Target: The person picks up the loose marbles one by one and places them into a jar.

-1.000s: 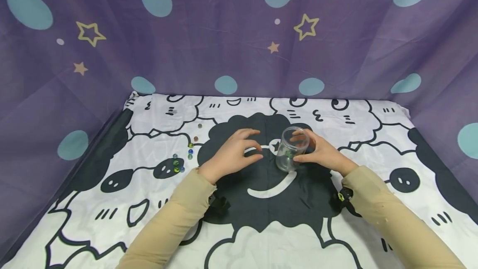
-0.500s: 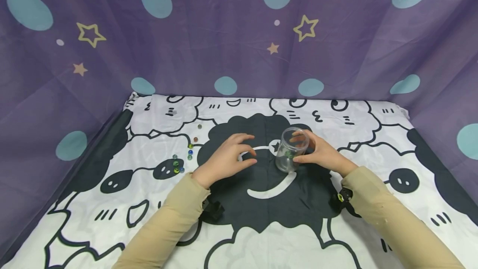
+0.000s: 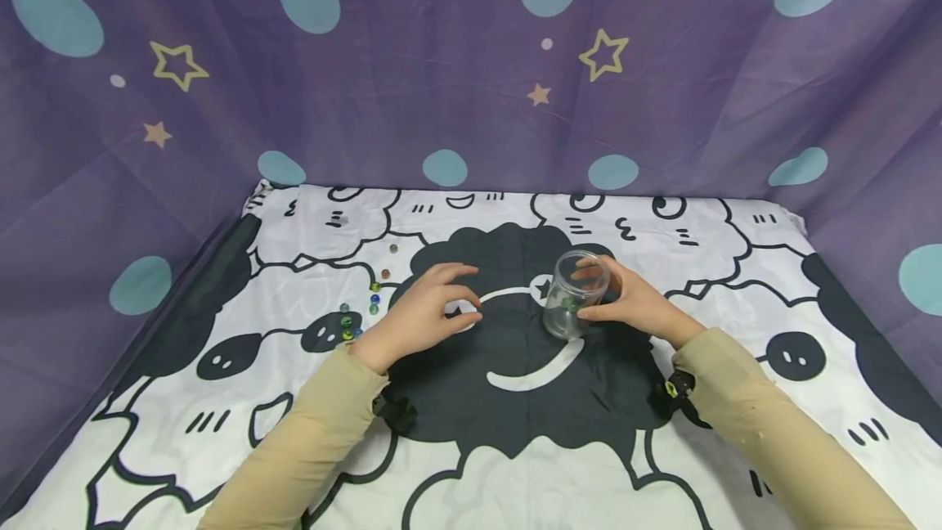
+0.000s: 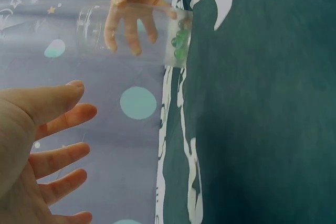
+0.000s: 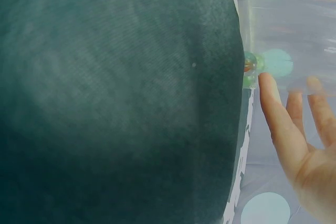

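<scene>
Probably the clear jar [image 3: 561, 307], standing upright right of centre in the head frame, is light, stiff and a bit slippery; whether it is glass or plastic I can't tell, so I'd treat it as breakable. My right hand [image 3: 642, 303] grips it mid-wall, thumb near, fingers round the far side, which seems a sound hold. My left hand [image 3: 421, 311], left of centre, has its fingers loosely curved around nothing. Farther left, the loose marbles [image 3: 347, 323] look hard and ready to roll; fingertips should suit them. The marbles inside [image 4: 179, 43] overlap at the jar's base, so I can't count them. My left wrist [image 3: 374, 350] partly covers one loose marble, and the right wrist frame's right edge cuts off the jar's top.
</scene>
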Motion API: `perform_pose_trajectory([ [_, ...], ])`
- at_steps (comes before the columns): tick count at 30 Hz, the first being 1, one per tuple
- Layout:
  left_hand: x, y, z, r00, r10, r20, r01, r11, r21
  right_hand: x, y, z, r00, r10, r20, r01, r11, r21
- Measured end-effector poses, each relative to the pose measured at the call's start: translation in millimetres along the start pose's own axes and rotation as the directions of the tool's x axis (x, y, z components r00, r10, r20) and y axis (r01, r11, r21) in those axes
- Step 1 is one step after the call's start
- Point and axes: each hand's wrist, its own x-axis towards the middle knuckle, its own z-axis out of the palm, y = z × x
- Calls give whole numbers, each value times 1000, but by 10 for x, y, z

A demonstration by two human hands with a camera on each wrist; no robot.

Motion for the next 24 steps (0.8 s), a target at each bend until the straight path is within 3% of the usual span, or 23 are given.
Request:
perform_pose_trajectory([
  [7,-83,-68,-152,999,28,-33,-28,1000,0,2,1,-1,1000,-1,2,1,1000,4],
  [14,-152,-135,-270,1000,4,-17,-3,1000,22,4,14,-7,1000,0,-2,0,1000,5],
  [19,-236,-264,-334,1000,-2,-1,2,999,48,8,22,-7,1000,1,-3,-1,1000,7],
  [24,-358,-436,-441,998,-59,12,58,996,63,2,20,-8,1000,8,-3,-8,1000,9],
])
